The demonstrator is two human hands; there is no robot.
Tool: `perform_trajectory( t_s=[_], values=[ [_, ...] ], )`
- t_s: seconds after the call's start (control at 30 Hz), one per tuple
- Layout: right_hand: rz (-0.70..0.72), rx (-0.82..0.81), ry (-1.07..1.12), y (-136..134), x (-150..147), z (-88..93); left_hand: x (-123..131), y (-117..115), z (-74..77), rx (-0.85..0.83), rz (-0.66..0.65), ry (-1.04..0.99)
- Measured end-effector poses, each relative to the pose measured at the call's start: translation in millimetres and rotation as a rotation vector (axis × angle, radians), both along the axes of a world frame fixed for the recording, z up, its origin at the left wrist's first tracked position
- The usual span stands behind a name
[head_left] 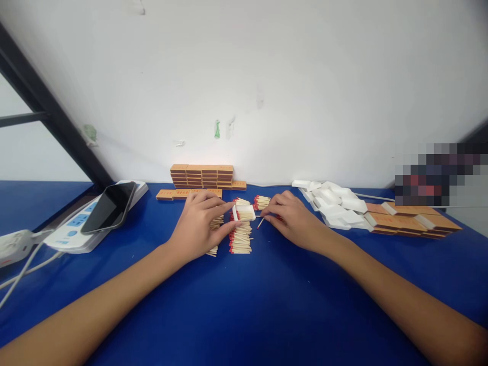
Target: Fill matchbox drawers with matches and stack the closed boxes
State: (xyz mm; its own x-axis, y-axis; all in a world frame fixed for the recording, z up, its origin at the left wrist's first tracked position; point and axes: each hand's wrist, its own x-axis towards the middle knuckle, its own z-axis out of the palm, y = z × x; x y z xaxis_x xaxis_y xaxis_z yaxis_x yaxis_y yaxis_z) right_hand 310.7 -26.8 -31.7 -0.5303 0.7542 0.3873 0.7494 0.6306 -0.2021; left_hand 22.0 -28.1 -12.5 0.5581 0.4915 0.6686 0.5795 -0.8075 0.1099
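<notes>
My left hand grips a small white matchbox tray between thumb and fingers, tilted over a row of matches. The inside of the tray faces me partly; I cannot tell whether matches lie in it. My right hand is closed, with a match sticking out at its fingertips, red head downward. Behind the hands lies a smaller bunch of red-headed matches. More matches show under my left hand, partly covered by it.
Stacked orange matchboxes stand against the wall. White empty trays lie heaped at the right, beside orange matchbox sleeves. At the left, a phone rests on a white power strip with cables. Everything is on a blue table.
</notes>
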Motion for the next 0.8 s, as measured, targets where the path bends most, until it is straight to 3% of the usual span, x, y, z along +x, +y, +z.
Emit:
perform_trajectory(
  t_s=[0.57,0.8],
  values=[
    [0.037,-0.178,-0.023,-5,0,6.3,0,-1,1.1,-0.011,-0.005,0.018],
    [-0.050,-0.021,0.096,-10,-2,21.1,0,-1,-0.2,-0.029,0.009,0.039]
  ],
)
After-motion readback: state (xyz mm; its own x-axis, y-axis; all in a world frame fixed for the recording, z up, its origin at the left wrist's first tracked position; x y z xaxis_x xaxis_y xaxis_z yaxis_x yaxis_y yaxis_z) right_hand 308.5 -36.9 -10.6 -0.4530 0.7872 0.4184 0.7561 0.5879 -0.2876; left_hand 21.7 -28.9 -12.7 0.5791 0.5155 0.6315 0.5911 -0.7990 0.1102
